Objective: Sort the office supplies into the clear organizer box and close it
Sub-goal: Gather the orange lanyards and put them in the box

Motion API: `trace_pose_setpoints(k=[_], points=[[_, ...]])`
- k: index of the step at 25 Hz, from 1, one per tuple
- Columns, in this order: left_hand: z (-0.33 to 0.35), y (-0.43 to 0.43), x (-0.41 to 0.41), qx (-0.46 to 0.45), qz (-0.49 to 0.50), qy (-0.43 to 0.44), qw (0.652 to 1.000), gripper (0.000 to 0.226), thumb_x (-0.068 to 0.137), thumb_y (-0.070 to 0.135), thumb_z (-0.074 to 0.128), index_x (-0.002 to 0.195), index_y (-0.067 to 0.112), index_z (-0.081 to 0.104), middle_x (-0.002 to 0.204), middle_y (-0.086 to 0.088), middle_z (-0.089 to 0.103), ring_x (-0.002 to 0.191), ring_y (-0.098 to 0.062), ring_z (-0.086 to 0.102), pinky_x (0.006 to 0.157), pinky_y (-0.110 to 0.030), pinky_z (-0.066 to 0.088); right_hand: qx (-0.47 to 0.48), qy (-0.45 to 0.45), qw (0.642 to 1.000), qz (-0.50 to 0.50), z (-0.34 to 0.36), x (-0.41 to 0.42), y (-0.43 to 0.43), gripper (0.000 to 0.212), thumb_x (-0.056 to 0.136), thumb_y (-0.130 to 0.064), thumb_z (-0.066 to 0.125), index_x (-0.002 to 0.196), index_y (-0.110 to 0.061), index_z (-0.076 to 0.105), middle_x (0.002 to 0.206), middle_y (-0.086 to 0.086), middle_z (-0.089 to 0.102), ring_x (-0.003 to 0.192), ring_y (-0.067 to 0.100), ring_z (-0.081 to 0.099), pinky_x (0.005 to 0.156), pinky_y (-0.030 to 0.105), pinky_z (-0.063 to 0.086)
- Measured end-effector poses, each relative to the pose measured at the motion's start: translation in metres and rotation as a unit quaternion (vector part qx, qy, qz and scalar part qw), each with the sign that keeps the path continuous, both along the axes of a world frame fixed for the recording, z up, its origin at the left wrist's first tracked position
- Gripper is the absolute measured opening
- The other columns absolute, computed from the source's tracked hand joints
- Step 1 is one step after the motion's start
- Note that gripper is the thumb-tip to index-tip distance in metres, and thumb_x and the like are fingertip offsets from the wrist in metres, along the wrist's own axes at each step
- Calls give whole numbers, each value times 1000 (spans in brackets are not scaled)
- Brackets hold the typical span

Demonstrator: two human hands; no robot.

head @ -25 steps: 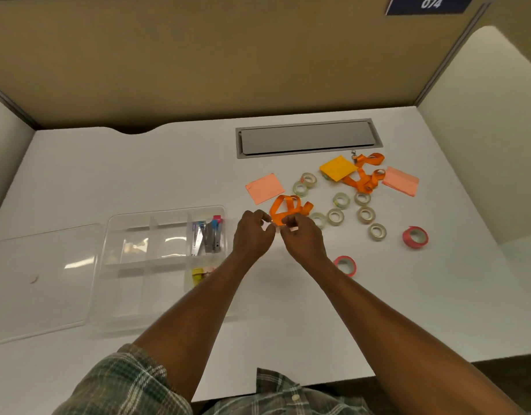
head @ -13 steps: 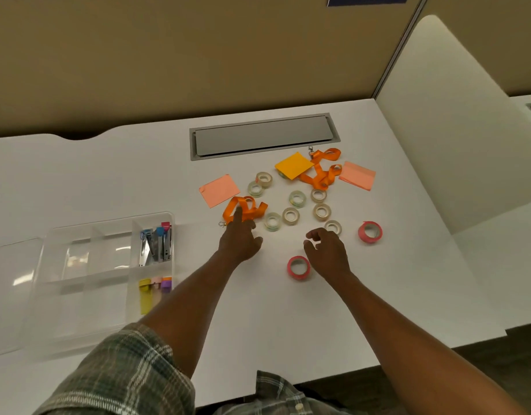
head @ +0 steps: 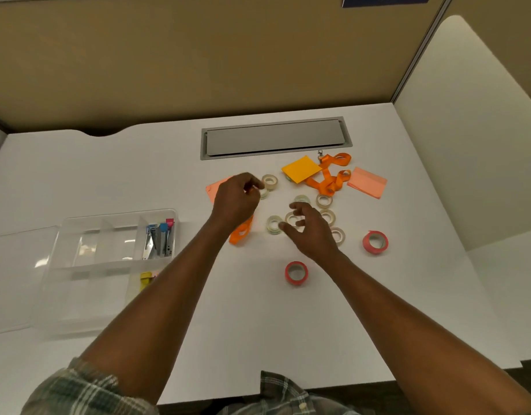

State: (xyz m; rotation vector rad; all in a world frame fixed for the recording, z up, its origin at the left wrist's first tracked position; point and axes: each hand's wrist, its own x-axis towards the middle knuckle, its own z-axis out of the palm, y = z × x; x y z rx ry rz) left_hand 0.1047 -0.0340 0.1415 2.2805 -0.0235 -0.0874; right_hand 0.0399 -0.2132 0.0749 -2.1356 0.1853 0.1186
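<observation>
The clear organizer box point(head: 114, 216) stands open at the left, with staplers point(head: 159, 239) in one compartment and a yellow item point(head: 145, 280) in another. My left hand point(head: 235, 202) is curled, its fingertips pinching a clear tape roll point(head: 263, 193) that rests on the desk. An orange lanyard point(head: 241, 232) lies under that wrist. My right hand point(head: 310, 232) hovers with fingers spread over two clear tape rolls point(head: 273, 224), holding nothing. Several more clear rolls point(head: 324, 200) lie around it. Two red tape rolls point(head: 296, 272) point(head: 375, 241) sit nearer me and to the right.
The box lid point(head: 15, 265) lies flat left of the box. An orange sticky pad point(head: 301, 169), two pink pads point(head: 367, 182) point(head: 216, 188) and a second lanyard point(head: 330, 175) lie behind the rolls. A grey desk hatch point(head: 276, 137) sits at the back, a white partition point(head: 468, 130) on the right.
Both hands let go of the orange lanyard and it dropped onto the desk. The left hand moved forward to a clear roll; the right opened over the rolls.
</observation>
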Motion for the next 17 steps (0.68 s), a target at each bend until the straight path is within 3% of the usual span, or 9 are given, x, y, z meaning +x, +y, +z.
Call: trace_pose_setpoints(k=[2,4,6,9,11,12,13,15,17], points=[[37,-6,-2,-92,-20,22,995,21,92,6,54,96,18,71,91,5,69,74,-7,61,61,-14,45,31,15,998,53,13,14,15,93,75,-49,81,151,-23,33,150,2,45,128,17,50,97,25,46],[71,-13,-3,-192,-29,42,980,20,95,5,53,101,14,70,89,-1,68,73,-13,62,60,-19,50,50,-11,994,99,24,26,31,105,70,-54,82,153,-29,22,153,-8,40,132,3,45,106,27,45],[98,-19,-5,-304,-30,53,951,19,97,6,52,105,8,68,84,-6,66,66,-16,61,58,-24,50,52,-28,994,96,28,34,42,89,74,-52,80,145,-28,33,136,-13,52,115,-9,51,92,12,45],[126,-17,-3,-492,5,42,870,18,96,18,55,102,8,69,81,-6,65,68,-19,66,64,-30,52,-31,3,999,30,19,42,38,37,91,-41,65,120,-18,63,115,2,71,106,18,65,86,29,49],[127,-6,4,-564,50,9,824,24,94,28,57,101,9,71,87,-9,67,81,-24,71,71,-31,55,19,35,999,8,18,42,24,22,97,-30,54,106,-19,70,99,2,75,95,22,69,87,41,55],[122,0,7,-569,81,-11,818,29,93,33,58,101,9,71,90,-10,69,88,-27,72,75,-33,56,77,55,995,-11,22,42,18,20,97,-27,52,100,-20,70,92,0,76,89,20,70,85,45,57],[114,5,10,-551,115,-26,826,34,91,39,59,102,9,71,92,-9,69,94,-28,72,80,-34,56,126,63,990,-29,28,42,12,17,97,-25,52,96,-22,69,85,-1,75,83,18,70,81,47,58],[89,6,11,-453,165,-31,875,42,85,51,59,102,14,70,94,-5,68,101,-24,68,91,-39,53,161,16,986,-39,40,45,3,8,95,-28,59,92,-24,65,77,-1,70,72,16,66,68,42,56],[57,-5,2,-331,130,3,935,56,81,58,57,116,16,65,106,-4,66,108,-17,64,99,-38,48,185,-27,982,-16,58,49,3,3,93,-28,61,93,-25,63,76,-4,65,66,13,62,57,32,52]])
